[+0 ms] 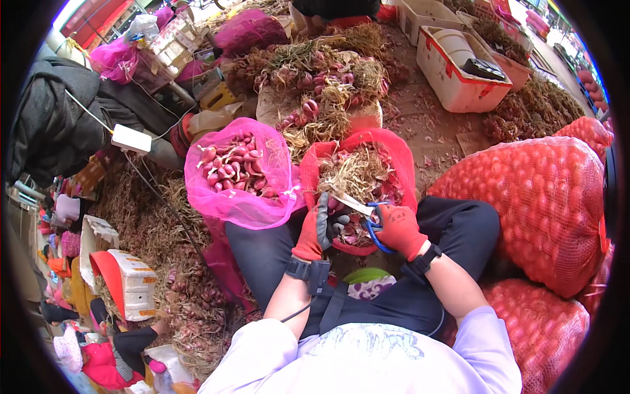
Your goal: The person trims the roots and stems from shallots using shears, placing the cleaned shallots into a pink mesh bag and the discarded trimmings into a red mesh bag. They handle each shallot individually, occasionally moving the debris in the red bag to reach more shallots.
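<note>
My right hand (399, 230), in a red glove, is closed on blue-handled scissors (373, 230). The silver blades reach left toward dry stems (351, 172) above a red mesh-lined container (408, 157). My left hand (318, 230), in a red glove with a grey palm, curls around a shallot (335, 205) close to the blade tips; its fingers partly hide the bulb. Loose purple skins and trimmings lie in the container between my knees. Just left of it, an open pink mesh bag (197, 187) holds several trimmed shallots (236, 165).
Untrimmed shallots with dry tops (328, 79) are heaped ahead. Full red mesh sacks (525, 203) stand at my right. White foam boxes (459, 85) sit far right. A white power bank (131, 139) with cables hangs at left, above a pile of dried shallots (164, 262). Other people sit nearby.
</note>
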{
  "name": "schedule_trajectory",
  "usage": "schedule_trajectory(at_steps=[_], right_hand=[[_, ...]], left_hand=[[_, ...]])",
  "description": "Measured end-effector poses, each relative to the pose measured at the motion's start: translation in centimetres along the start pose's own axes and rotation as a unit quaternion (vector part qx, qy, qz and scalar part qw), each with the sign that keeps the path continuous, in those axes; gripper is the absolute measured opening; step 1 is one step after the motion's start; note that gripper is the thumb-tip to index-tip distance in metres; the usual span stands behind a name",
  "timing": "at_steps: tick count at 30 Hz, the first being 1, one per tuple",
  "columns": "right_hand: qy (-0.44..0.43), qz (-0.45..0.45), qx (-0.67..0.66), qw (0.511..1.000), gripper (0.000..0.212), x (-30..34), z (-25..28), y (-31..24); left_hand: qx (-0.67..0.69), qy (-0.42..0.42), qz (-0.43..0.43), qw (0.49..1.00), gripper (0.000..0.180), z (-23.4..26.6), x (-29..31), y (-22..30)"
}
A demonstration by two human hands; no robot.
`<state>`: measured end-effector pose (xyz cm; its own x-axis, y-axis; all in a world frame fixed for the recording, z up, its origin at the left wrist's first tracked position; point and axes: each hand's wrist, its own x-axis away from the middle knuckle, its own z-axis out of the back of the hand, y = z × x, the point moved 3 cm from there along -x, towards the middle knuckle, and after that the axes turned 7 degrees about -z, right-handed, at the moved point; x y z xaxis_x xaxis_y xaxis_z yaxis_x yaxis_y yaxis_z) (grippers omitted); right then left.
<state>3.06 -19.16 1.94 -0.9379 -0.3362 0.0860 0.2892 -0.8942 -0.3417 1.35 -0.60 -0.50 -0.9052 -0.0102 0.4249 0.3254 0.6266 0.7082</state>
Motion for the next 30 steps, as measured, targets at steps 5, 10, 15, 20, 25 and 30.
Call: schedule_trajectory(at_steps=[5,10,15,20,25,30], right_hand=[[0.010,-0.004,-0.025,1.000,0.035,-0.6,-0.4,0.4],[0.061,0.015,-0.098,0.993,0.058,-0.6,1.5,0.7],[0.095,0.045,-0.002,0.994,0.050,-0.2,0.2,0.5],[-0.061,-0.012,0.006,0.998,0.047,-0.9,-0.3,1.1],[0.010,-0.003,-0.066,0.998,0.047,-0.9,0.2,1.2],[0.108,0.049,-0.007,0.993,0.043,-0.3,0.5,0.5]], left_hand=[[0.107,-0.052,0.001,0.993,0.029,1.4,-1.1,-0.5],[0.123,0.001,-0.069,0.990,0.027,1.2,-1.3,-0.1],[0.036,0.003,-0.125,0.991,0.029,0.7,-0.8,-0.4],[-0.048,-0.030,-0.160,0.986,0.029,0.6,-0.6,0.2],[0.047,-0.040,-0.220,0.974,0.032,-0.1,-1.0,0.1],[0.013,-0.015,-0.237,0.971,0.031,0.2,-1.0,0.3]])
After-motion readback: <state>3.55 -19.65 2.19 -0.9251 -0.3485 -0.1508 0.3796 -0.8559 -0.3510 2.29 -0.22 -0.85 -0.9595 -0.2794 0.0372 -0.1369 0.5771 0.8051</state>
